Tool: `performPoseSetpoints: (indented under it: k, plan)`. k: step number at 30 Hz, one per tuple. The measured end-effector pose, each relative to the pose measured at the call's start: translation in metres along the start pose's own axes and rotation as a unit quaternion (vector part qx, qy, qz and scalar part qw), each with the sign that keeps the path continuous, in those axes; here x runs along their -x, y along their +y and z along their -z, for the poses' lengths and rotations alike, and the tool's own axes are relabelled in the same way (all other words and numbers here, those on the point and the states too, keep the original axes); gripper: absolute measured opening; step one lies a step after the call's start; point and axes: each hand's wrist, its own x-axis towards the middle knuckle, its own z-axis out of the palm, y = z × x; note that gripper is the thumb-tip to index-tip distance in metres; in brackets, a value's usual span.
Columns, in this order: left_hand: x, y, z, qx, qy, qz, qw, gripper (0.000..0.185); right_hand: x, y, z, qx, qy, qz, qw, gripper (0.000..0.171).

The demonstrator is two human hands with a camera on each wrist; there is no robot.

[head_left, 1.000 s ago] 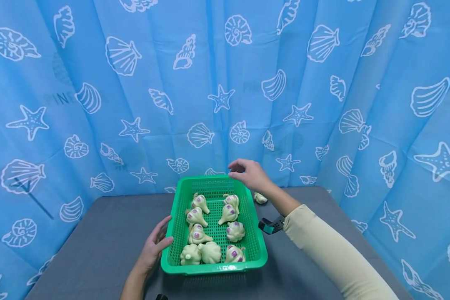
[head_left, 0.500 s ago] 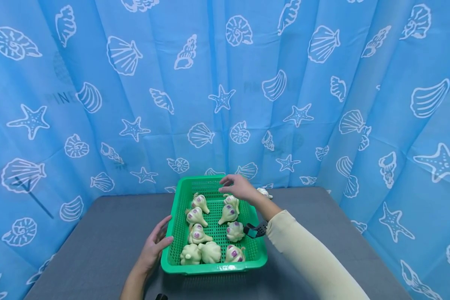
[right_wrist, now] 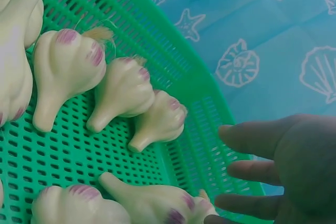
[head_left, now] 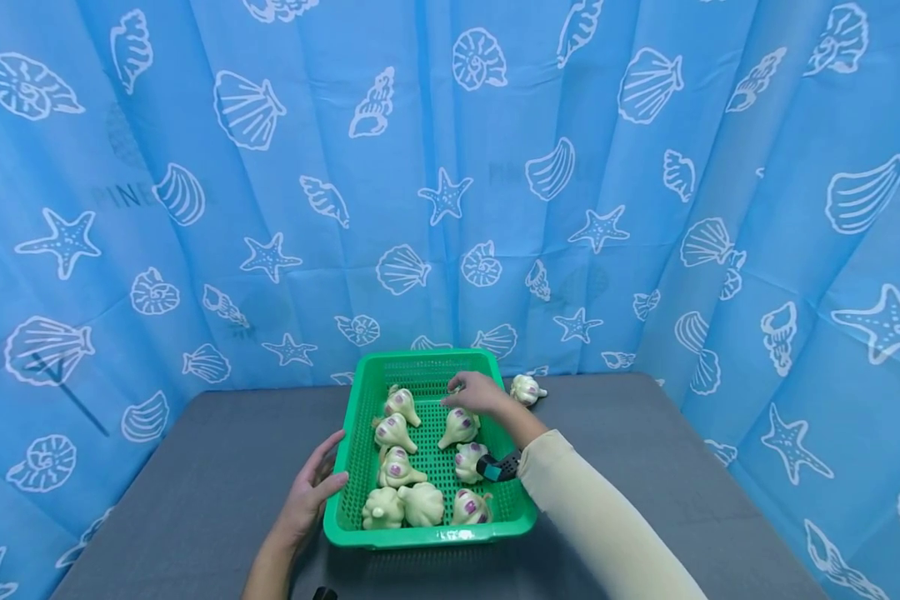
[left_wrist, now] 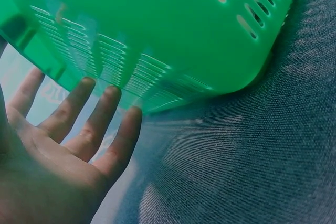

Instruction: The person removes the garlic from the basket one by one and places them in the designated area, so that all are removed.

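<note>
Head view: right hand [head_left: 474, 395], fingers apart, hovers over garlic bulbs [head_left: 458, 427] in the green basket [head_left: 431, 534].
Left wrist view: left hand [left_wrist: 63, 145], fingers straight, touches the basket wall.

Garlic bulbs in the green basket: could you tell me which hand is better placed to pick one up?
Probably the right hand: it hovers open over the garlic bulbs, while the left hand rests against the green basket outside.

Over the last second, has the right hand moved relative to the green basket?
Yes. The right hand has come down and toward the person, from above the green basket's far rim to over the garlic bulbs inside.
</note>
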Motion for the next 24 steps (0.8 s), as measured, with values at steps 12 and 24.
performPoseSetpoints:
  k: [12,24]
  plan:
    - [-0.002,-0.004,0.002,-0.012,0.002,-0.013,0.9998,0.063,-0.009,0.010,-0.019,0.005,-0.034,-0.015,0.999,0.040]
    - [-0.002,-0.005,0.001,-0.022,0.011,-0.011,0.9996,0.065,-0.016,0.018,-0.030,0.071,-0.086,-0.008,0.994,0.042]
